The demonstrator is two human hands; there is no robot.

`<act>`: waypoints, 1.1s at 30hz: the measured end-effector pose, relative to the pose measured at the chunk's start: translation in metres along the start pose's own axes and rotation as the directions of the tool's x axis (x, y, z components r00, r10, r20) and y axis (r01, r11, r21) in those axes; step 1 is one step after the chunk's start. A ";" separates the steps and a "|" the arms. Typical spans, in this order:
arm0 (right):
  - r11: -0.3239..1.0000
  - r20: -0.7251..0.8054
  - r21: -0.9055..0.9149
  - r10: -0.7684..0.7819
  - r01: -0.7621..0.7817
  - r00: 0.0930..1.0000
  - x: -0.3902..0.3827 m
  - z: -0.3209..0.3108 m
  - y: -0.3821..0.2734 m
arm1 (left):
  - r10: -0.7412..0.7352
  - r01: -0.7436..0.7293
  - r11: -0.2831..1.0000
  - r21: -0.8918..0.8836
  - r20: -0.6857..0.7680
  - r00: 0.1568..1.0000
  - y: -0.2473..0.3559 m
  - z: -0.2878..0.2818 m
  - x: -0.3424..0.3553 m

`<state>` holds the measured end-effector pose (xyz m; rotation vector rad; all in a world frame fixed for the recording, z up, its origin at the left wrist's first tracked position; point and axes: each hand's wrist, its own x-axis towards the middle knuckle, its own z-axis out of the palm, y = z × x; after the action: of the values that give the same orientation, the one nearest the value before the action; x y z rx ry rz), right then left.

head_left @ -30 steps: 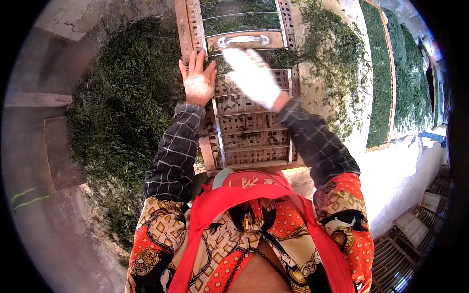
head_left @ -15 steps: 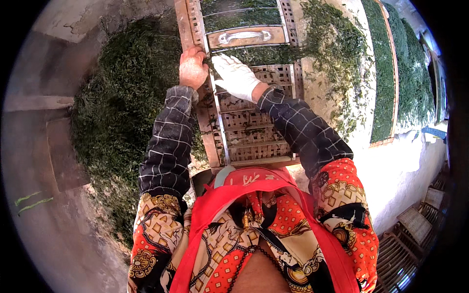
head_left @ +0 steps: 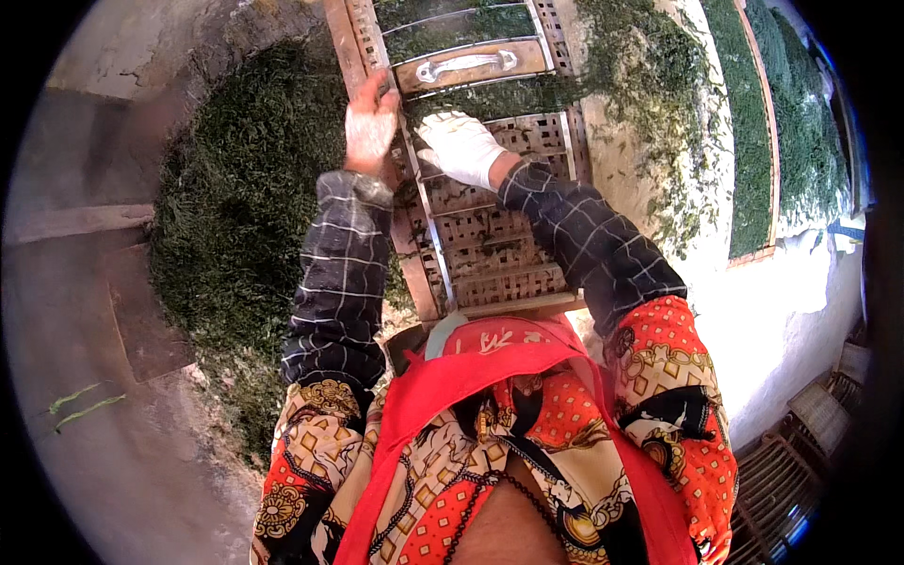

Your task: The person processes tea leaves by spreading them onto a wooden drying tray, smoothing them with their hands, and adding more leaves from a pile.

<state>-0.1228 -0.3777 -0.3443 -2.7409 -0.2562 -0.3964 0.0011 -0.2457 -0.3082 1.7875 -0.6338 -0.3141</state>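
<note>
**Two hands at a lattice frame: bare left hand (head_left: 373,127), white-gloved right hand (head_left: 461,146)**

Head view. Both forearms, in black sleeves (head_left: 344,250) with white checks, reached up from the lower edge. The left hand, blurred, lay at the left side of a long brown lattice panel (head_left: 513,282) with square holes, its fingers bent near a narrow pale rail (head_left: 436,231); whether it grasped anything could not be told. The right hand lay palm down just to the right of that rail, fingers partly curled at the near border of a band of dark green shreds (head_left: 527,97); whether it pinched any could not be told. This band crossed the panel directly below a brown wooden block (head_left: 471,64) with a white arched handle (head_left: 466,63), which neither hand held. More shreds lay on the panel beyond the block.

To the left stood a large, dark green heap (head_left: 250,179) of similar shreds. To the right, loose shreds speckled a pale ledge (head_left: 617,165); farther right, a wood-edged green sheet (head_left: 750,160) extended along it.
</note>
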 end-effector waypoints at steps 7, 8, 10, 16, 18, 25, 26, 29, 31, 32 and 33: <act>0.387 -0.203 0.915 0.685 -0.114 0.700 -0.038 -0.045 0.024 | 0.291 -0.211 0.581 0.786 0.042 0.956 -0.044 0.053 -0.056; 0.080 0.001 0.991 0.799 -0.107 0.601 -0.055 -0.061 0.033 | 0.265 -0.223 0.628 0.746 0.064 0.962 -0.039 0.052 -0.057; -0.033 0.120 0.982 0.865 -0.184 0.487 -0.083 -0.064 0.047 | 0.218 -0.238 0.707 0.666 0.116 0.969 -0.036 0.042 -0.056; -0.273 0.367 0.927 0.800 -0.256 0.475 -0.075 -0.051 0.019 | 0.360 -0.405 0.761 0.506 0.190 0.913 -0.040 0.007 -0.049; -0.293 0.370 0.928 0.790 -0.229 0.489 -0.062 -0.037 0.019 | 0.345 -0.302 0.815 0.495 0.005 0.939 -0.036 -0.007 -0.058; -0.420 0.519 0.854 0.645 -0.307 0.561 -0.020 -0.006 -0.019 | 0.306 -0.278 0.700 0.658 0.075 0.949 -0.026 0.014 -0.080; -0.453 0.571 0.820 0.622 -0.349 0.536 -0.011 -0.005 -0.023 | 0.371 -0.336 0.685 0.647 0.087 0.925 -0.026 0.014 -0.078; -0.577 0.679 0.729 0.538 -0.369 0.500 0.004 0.004 -0.018 | 0.314 -0.349 0.642 0.683 0.181 0.932 -0.025 0.016 -0.079; -0.624 0.721 0.674 0.439 -0.395 0.536 0.002 0.002 -0.009 | 0.293 -0.374 0.627 0.684 0.238 0.926 -0.024 0.016 -0.080; -0.621 0.711 0.670 0.381 -0.406 0.591 -0.001 -0.005 -0.005 | 0.283 -0.383 0.619 0.685 0.261 0.923 -0.026 0.015 -0.080; -0.617 0.642 0.714 0.387 -0.333 0.662 -0.002 -0.013 0.000 | 0.244 -0.373 0.588 0.718 0.283 0.928 -0.030 0.014 -0.080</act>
<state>-0.1273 -0.3829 -0.3334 -0.6506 0.5143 0.1409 -0.0640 -0.2054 -0.3490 2.4144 -1.3278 0.0986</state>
